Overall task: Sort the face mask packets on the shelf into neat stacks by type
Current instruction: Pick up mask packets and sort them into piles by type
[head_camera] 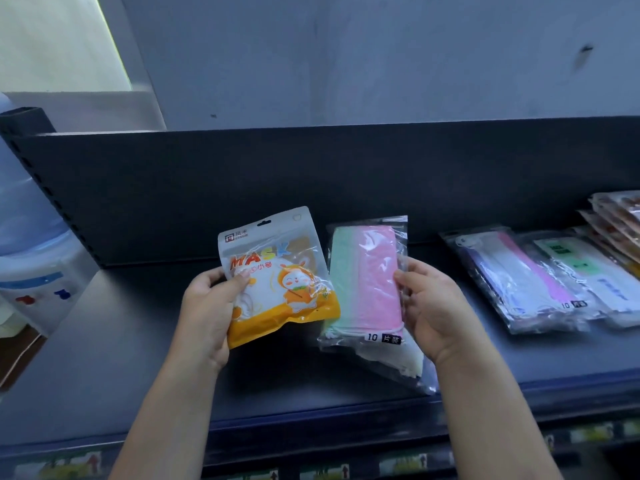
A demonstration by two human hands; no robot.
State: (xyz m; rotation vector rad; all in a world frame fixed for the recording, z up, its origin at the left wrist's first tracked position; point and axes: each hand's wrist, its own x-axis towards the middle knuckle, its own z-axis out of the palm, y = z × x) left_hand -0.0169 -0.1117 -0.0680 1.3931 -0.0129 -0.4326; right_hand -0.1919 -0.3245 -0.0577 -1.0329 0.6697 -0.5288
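Head view: the left hand (207, 306) grips an orange-and-white packet (277, 275) printed MASK with a cartoon rabbit. The thumb lies on the packet's face and the fingers curl behind its left edge, holding it upright above the middle of the dark shelf (121, 341). Just beside it, the right hand (433, 306) pinches a clear packet of pink and green masks (367, 282), thumb on the front at its right edge and the other fingers behind. The orange-and-white packet's lower right corner overlaps it. A pale packet (405, 362) shows beneath the clear one's lower end (held too, or lying on the shelf, I cannot tell). Toward the shelf's right end several clear packets (519, 282) lie overlapped in a loose row. At the far right edge, near the back panel (311, 174), sits a slanting pile of orange-brown packets (620, 216). A water dispenser (31, 258) stands beyond the shelf's left end.
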